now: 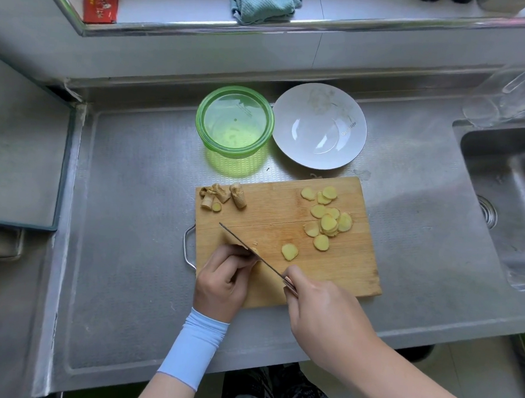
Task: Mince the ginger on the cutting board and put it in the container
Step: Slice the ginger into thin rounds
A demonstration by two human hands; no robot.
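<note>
A wooden cutting board (pixel 279 206) lies on the steel counter. Several yellow ginger slices (pixel 329 223) are spread over its right half, and one slice (pixel 289 251) lies alone near the middle. Brown ginger trimmings (pixel 224 195) sit at the board's far left corner. My left hand (pixel 224 281) curls its fingers over a small piece of ginger (pixel 253 250), mostly hidden, at the board's near left. My right hand (pixel 324 319) grips the handle of a knife (pixel 246 247), whose blade runs diagonally against my left fingers. A green container (pixel 209 124) stands behind the board.
A white plate (pixel 356 133) sits beside the green container. The sink (pixel 507 195) is at the right with clear glassware (pixel 516 91) behind it. A glass stove top (pixel 21 159) is at the left. A teal cloth (pixel 264 2) and a red packet (pixel 100 1) lie on the ledge.
</note>
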